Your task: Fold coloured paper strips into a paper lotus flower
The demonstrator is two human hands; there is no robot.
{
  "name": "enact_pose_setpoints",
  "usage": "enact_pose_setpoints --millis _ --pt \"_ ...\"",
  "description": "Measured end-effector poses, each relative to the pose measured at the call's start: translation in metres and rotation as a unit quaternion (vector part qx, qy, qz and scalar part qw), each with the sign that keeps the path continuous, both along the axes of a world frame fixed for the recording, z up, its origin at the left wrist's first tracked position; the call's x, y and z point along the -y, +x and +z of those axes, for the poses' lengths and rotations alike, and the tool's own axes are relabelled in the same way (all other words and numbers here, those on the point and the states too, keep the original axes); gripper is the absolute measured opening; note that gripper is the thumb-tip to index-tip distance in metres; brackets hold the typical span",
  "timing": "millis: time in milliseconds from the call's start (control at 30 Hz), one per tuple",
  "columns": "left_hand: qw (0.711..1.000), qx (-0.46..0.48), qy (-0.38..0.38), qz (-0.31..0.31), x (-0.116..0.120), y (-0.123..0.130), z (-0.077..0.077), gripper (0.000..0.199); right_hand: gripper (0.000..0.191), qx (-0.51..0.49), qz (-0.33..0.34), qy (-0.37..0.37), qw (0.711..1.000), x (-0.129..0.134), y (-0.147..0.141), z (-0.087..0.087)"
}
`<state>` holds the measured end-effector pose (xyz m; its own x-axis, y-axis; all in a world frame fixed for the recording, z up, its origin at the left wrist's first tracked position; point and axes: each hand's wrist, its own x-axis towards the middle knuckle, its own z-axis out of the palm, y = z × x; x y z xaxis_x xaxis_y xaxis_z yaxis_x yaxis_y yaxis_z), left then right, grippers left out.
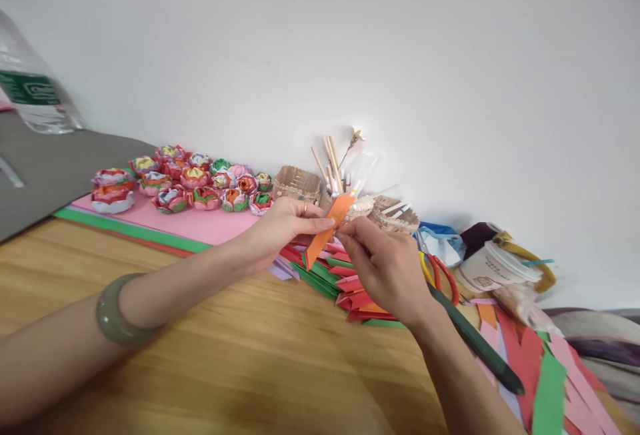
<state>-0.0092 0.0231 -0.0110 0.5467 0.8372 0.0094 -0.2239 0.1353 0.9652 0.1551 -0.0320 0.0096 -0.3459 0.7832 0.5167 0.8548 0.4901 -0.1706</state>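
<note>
An orange folded paper strip is held slantwise above the middle of the table. My left hand pinches it from the left, thumb on its face. From the right, my right hand has thumb and forefinger closed at its edge; whether they grip it or something tiny there is too small to tell. Just below and behind the hands lies a pile of folded red, green and pink strips. Rows of folded paper flowers sit on pink paper sheets at the left.
Small baskets and wooden sticks stand by the wall. Red-handled scissors, a dark green long tool, a white cup and loose paper strips lie right. A plastic bottle stands far left.
</note>
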Motion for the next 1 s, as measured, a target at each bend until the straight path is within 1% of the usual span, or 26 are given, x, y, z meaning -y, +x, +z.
enact_pose_setpoints --millis 100,233,300,367,467,533,567,600,667,767,867,1000 --pt "0.999 0.019 -0.036 -0.019 0.0 0.0 -0.001 0.012 0.024 0.044 0.001 0.045 0.998 0.002 0.001 0.0" --pt "0.998 0.035 -0.036 -0.038 -0.003 -0.001 0.002 0.009 0.024 0.069 -0.014 0.066 0.995 0.005 0.0 0.003" --pt "0.997 0.032 -0.044 -0.06 -0.003 -0.003 0.004 0.007 0.024 0.076 -0.018 0.073 0.994 0.006 -0.001 0.004" --pt "0.993 0.032 -0.067 -0.097 -0.003 -0.004 0.006 0.007 0.024 0.086 -0.013 0.085 0.993 0.007 -0.002 0.004" --pt "0.979 0.085 -0.105 -0.15 -0.002 -0.004 0.006 0.013 0.025 0.097 -0.007 0.083 0.992 0.007 -0.001 0.004" --pt "0.971 0.135 -0.111 -0.165 -0.003 -0.004 0.004 0.016 0.025 0.094 -0.009 0.072 0.993 0.007 0.0 0.004" --pt "0.968 0.152 -0.106 -0.168 -0.003 -0.005 0.003 0.015 0.024 0.09 -0.011 0.065 0.994 0.007 0.0 0.004" --pt "0.967 0.152 -0.106 -0.174 -0.003 -0.005 0.001 0.014 0.023 0.085 -0.012 0.058 0.995 0.007 0.001 0.005" --pt "0.968 0.135 -0.111 -0.18 -0.004 -0.006 -0.002 0.016 0.022 0.074 -0.012 0.041 0.996 0.007 0.001 0.006" --pt "0.972 0.137 -0.105 -0.16 -0.003 -0.006 -0.004 0.02 0.022 0.052 -0.009 0.022 0.998 0.008 0.001 0.008" --pt "0.975 0.156 -0.101 -0.124 0.0 -0.004 -0.003 0.016 0.02 0.027 -0.014 0.005 1.0 0.007 0.002 0.009" --pt "0.979 0.148 -0.103 -0.1 0.001 -0.001 -0.001 0.011 0.019 0.006 -0.009 -0.004 1.0 0.005 0.002 0.008"
